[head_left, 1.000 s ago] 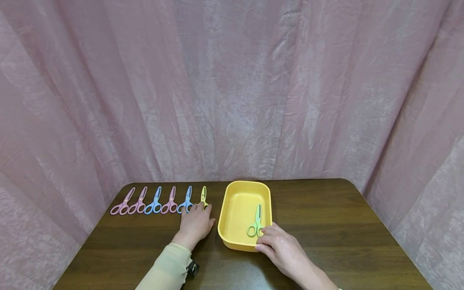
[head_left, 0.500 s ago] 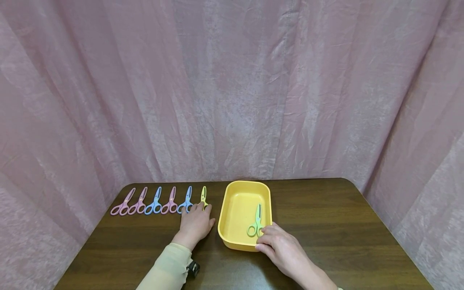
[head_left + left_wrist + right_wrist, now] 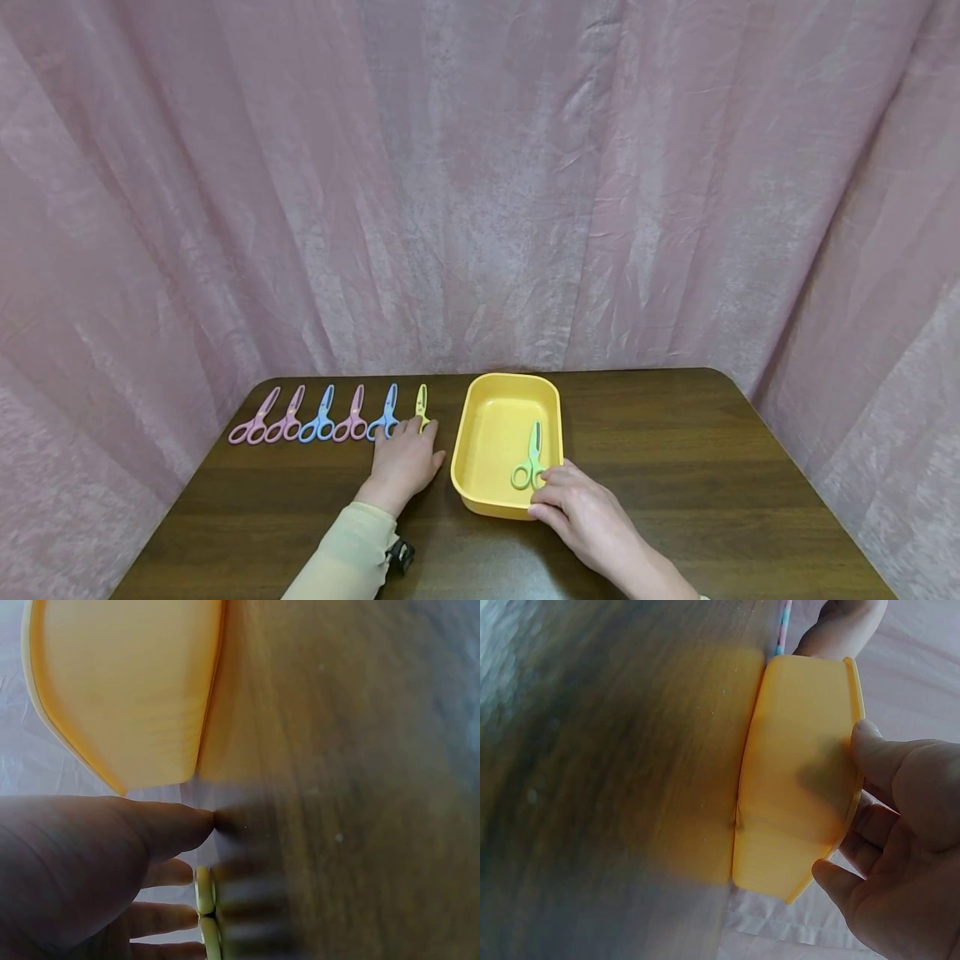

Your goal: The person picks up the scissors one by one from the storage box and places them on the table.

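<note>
Fingertips of my left hand [image 3: 401,462] rest on the handle loops of the yellow scissors [image 3: 422,400], at the right end of a row on the table. The fingers look nearly straight, and the thumb reaches to the tabletop. Beside them lie blue scissors [image 3: 391,400], their handle partly covered by the same hand. In the left wrist view the yellow handle [image 3: 204,891] shows edge-on at the fingertips. My right hand [image 3: 592,517] pinches the near right corner of a yellow tray [image 3: 467,442], thumb outside. Inside the tray lie green scissors [image 3: 535,450], one loop partly hidden by the fingers.
Farther left in the row lie pink scissors [image 3: 356,408], blue scissors [image 3: 326,408] and two more pink pairs, the leftmost pink scissors [image 3: 264,408] at the end. The dark wooden table [image 3: 675,433] ends at a pink curtain [image 3: 487,208] behind.
</note>
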`<action>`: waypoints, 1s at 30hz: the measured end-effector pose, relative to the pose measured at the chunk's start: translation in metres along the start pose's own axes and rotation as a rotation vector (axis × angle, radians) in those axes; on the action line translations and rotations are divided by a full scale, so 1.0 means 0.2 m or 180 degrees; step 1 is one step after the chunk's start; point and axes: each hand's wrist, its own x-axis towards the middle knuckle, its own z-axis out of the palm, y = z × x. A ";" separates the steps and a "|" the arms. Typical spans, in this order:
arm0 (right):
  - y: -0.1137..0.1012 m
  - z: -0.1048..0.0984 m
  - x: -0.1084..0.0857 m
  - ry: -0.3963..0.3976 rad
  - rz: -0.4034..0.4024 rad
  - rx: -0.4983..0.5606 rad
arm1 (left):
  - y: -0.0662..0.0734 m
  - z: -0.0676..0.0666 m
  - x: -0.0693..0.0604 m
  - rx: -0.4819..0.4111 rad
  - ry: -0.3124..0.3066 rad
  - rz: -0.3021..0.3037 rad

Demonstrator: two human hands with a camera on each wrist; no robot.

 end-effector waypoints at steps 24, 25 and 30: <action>0.00 -0.01 0.01 0.0054 -0.0013 -0.0038 | 0.05 -0.13 -0.10 -0.0059 0.0564 0.0209; 0.00 -0.01 0.01 0.0057 -0.0016 -0.0035 | 0.05 -0.13 -0.10 -0.0065 0.0611 0.0232; -0.01 -0.01 0.00 0.0068 -0.0078 -0.0015 | 0.08 -0.16 -0.13 -0.0116 0.0846 0.0359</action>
